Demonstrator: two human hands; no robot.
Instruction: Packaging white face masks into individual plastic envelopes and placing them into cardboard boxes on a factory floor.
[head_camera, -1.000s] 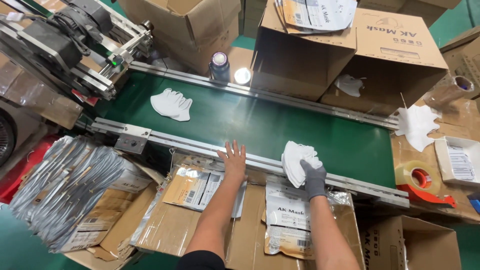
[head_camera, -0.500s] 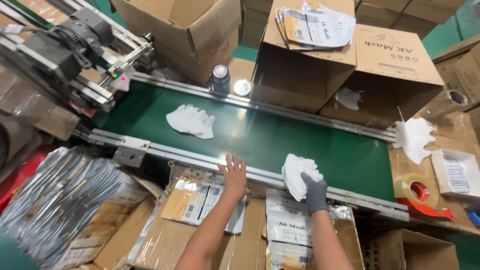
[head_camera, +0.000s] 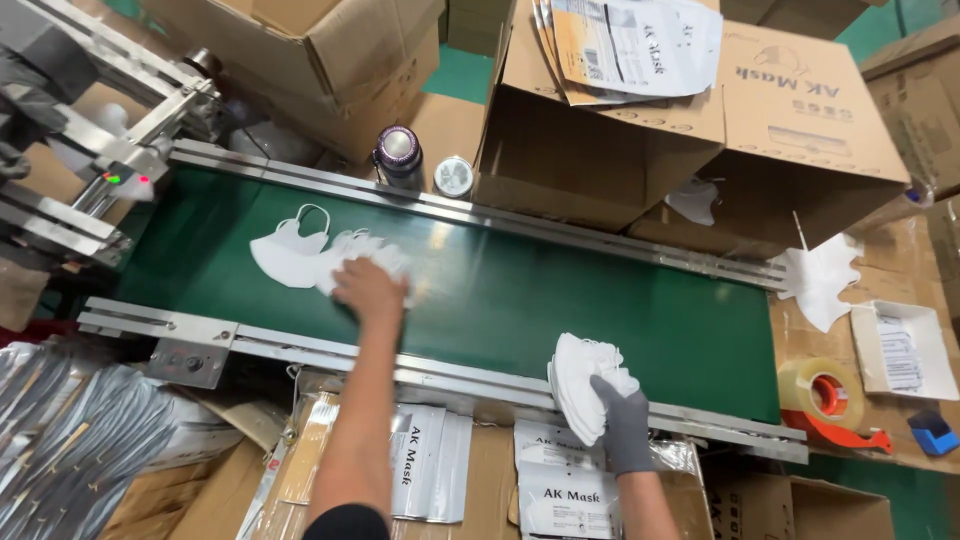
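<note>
Two belt masks (head_camera: 300, 255), one held stack (head_camera: 582, 385)

Brown cardboard cartons (head_camera: 800, 120) crowd far side of green conveyor, one topped by flat white-and-tan pouches (head_camera: 630, 45). White printed pouches (head_camera: 565, 490) lie in open carton on near side. Silver-grey film packs (head_camera: 70, 450) heaped lower left. Small white box with label (head_camera: 900, 350) sits at right, beside tape dispenser.
</note>
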